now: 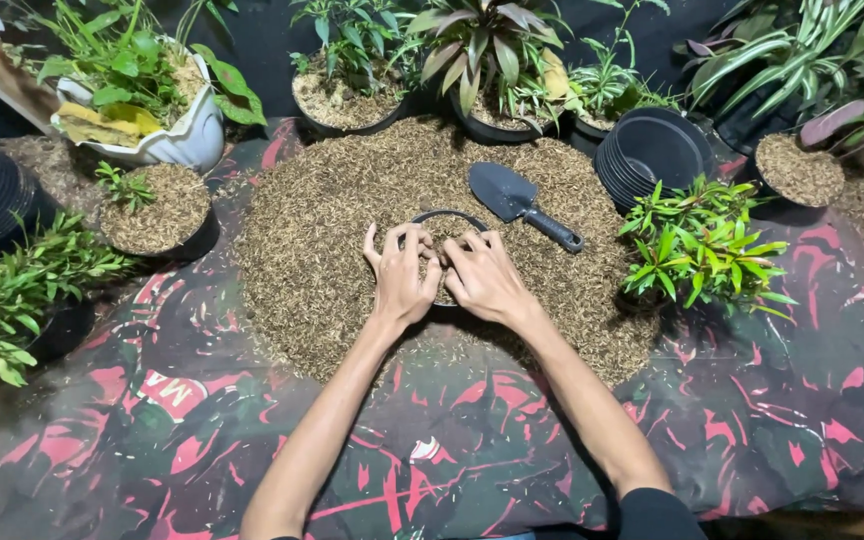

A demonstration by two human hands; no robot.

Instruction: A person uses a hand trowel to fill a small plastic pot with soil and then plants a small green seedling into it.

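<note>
I see both hands down on a black pot sunk in the middle of the husk pile. My left hand lies palm-down over the pot's left half, fingers spread and slightly curled, tips pressing into the husk fill; it is not closed round anything. My right hand lies the same way over the right half, fingers bent and loose, tips touching the fill near the far rim. The two hands sit just beside each other, thumbs nearly meeting at the near edge. Only the far arc of the pot's rim shows; the rest is hidden under my hands. Whether any husk is pinched between the fingers I cannot tell.

A trowel lies on the pile just right of the pot, blade toward the far side, untouched. A stack of black pots stands further right, with a leafy plant in front of it. The pile rests on a red-patterned sheet.
</note>
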